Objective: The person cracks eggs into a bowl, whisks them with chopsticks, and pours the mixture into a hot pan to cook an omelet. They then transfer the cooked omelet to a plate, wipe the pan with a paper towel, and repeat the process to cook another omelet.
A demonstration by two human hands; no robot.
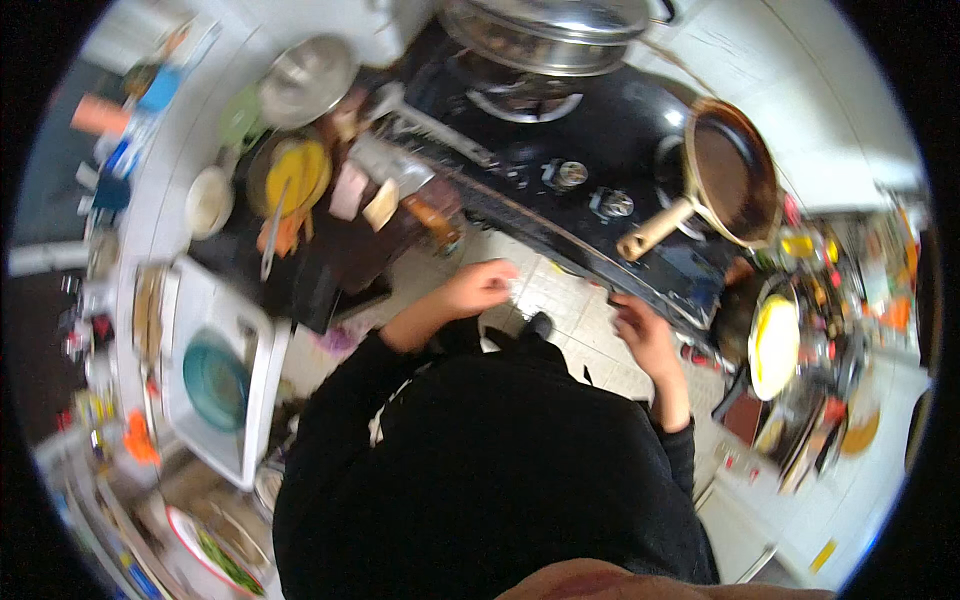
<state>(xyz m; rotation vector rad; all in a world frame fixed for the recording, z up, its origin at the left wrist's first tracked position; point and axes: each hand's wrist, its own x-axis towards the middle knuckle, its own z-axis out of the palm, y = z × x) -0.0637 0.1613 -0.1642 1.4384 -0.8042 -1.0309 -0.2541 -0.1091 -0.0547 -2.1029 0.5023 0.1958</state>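
Observation:
In front of the stove's near edge, my left hand (480, 288) hovers over the floor, its fingers loosely bent, somewhat blurred, and with nothing visible in them. My right hand (645, 335) is close to the front of the black two-burner stove (520, 190), fingers loosely curled and slightly apart; whether it touches the edge I cannot tell. A frying pan (735, 175) rests on the right burner, its tan handle turned toward me. On the other burner stands a large lidded steel pot (545, 40).
Left of the stove, a dark counter holds a cleaver (430, 220), a pink piece (349, 190) and a bowl of yellow food (300, 170) with a utensil. A white sink (255, 400) contains a teal basin (215, 375). At right are bottles and a plate of yellow food (775, 345).

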